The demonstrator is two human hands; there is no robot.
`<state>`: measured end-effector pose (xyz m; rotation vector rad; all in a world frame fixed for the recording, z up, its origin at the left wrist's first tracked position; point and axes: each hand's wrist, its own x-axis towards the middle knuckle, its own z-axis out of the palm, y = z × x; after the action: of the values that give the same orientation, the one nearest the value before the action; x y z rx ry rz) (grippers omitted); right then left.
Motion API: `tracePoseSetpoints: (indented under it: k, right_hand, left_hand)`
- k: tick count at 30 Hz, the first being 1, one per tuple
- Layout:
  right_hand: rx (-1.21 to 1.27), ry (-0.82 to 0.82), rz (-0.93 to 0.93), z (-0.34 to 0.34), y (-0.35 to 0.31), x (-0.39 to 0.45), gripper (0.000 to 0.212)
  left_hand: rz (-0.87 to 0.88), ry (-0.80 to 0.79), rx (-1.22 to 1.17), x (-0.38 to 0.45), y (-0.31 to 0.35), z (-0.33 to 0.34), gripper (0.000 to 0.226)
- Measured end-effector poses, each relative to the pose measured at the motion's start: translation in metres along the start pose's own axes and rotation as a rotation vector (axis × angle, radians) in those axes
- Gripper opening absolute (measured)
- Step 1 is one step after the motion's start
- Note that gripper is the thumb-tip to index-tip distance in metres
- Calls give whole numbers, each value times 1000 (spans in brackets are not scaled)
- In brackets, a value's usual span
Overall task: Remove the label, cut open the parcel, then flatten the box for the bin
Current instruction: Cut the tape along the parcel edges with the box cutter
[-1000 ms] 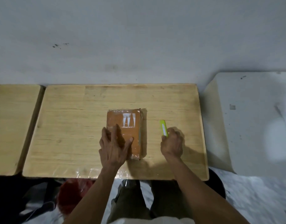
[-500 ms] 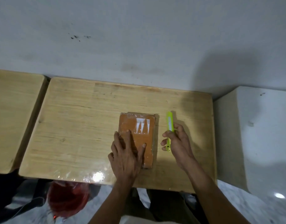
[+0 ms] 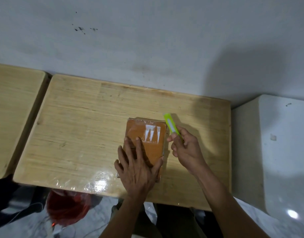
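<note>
A flat brown cardboard parcel point(image 3: 144, 133) wrapped in clear tape lies on the wooden table point(image 3: 75, 134). White label remnants point(image 3: 152, 135) show on its far right part. My left hand point(image 3: 136, 166) lies flat on the near half of the parcel, fingers spread. My right hand point(image 3: 186, 148) is just right of the parcel, lifted off the table and closed around a lime-green utility knife point(image 3: 171, 125). The knife's far end points away from me, above the parcel's far right corner. No blade is visible.
A second wooden table point(image 3: 12, 114) stands to the left across a narrow gap. A white block point(image 3: 275, 152) stands to the right. A grey wall runs behind. A red bag point(image 3: 65, 208) sits on the floor below the table's near edge.
My right hand has picked the green knife up from the table and raised it beside the parcel. My left hand has stayed pressed on the parcel. The camera view has shifted.
</note>
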<state>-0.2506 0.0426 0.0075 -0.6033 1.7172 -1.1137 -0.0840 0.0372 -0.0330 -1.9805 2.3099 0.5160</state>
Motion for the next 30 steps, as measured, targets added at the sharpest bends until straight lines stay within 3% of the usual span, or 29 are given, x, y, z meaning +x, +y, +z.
tracePoseSetpoints:
  k: [4,10,22,30]
  right_hand:
    - [-8,35,-7,-8,7,4,11]
    - [-86,-89,-33,-19,5,15,17]
    - [-481,-89,-304,-30,-8,33,19]
    - [-692,-256,-430,-27,-13,50,40]
  left_hand:
    - [-2,27,27,-1,2,2,111]
    - [-16,63,48,-1,3,3,113]
    - [-33,106,13,-1,3,5,103]
    - [-39,127,6,0,3,5,102]
